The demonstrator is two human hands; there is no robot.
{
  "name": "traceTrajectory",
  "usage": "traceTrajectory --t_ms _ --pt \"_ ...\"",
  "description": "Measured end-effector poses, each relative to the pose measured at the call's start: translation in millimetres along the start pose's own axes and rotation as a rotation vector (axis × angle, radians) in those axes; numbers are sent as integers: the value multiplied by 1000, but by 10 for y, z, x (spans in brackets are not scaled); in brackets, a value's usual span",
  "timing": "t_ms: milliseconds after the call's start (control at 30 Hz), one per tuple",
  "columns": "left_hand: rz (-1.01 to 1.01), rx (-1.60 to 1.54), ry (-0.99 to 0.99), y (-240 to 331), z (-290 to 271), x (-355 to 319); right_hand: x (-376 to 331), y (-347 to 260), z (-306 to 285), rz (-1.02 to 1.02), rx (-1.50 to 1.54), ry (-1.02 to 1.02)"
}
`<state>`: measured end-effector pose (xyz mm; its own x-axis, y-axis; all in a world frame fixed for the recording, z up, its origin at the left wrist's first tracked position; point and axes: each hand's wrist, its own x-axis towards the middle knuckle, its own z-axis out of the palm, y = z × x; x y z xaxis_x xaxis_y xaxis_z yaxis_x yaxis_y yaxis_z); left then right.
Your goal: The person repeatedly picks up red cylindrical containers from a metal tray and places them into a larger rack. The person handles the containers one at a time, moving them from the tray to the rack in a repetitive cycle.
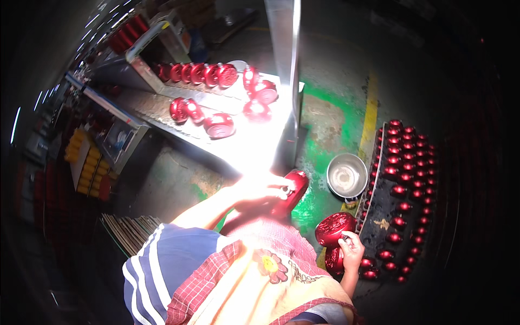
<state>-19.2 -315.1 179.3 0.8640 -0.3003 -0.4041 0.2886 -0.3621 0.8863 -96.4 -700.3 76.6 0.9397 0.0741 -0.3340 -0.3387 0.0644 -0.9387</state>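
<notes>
My left hand [265, 190], washed out by glare, is closed at the side of a glossy red round piece [298, 187]. A small pale ring-like part shows at its fingertips. Lower right, my right hand [352, 250] pinches the edge of another red round piece [335, 227], whose face has bright mottled reflections. Just below that piece sits a further red one [332, 261], partly covered by it and by my wrist. What the red pieces are exactly, I cannot tell.
Several red pieces [219, 125] stand on a brightly lit metal conveyor [189, 100] ahead. A metal pot [347, 176] is on the green-stained floor, beside a dark rack [379, 227] with rows of red pieces. An upright post [284, 49] rises by the conveyor's end. Yellow cylinders [89, 168] are at left.
</notes>
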Motion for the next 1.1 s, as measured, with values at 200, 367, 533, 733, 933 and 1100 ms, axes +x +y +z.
traceTrajectory --t_ms 200,367,533,733,933,1100 --pt "-124 -83 355 -806 -783 -1210 375 -61 1196 -56 -280 -299" --pt "-231 -153 712 -1349 -1597 -1910 780 -250 2516 -78 -413 -552" --pt "-341 -358 848 -1904 -2929 -2395 1210 -484 4191 -17 -549 -791" --pt "-251 -125 851 -2542 -5169 -2495 1600 -727 6547 -149 -413 -839" --pt "-76 89 749 -3031 -6813 -1895 2140 -780 8293 -205 -380 -733" --pt "-74 -20 580 -3431 -7365 -1389 2657 -465 8967 -305 -558 -701"
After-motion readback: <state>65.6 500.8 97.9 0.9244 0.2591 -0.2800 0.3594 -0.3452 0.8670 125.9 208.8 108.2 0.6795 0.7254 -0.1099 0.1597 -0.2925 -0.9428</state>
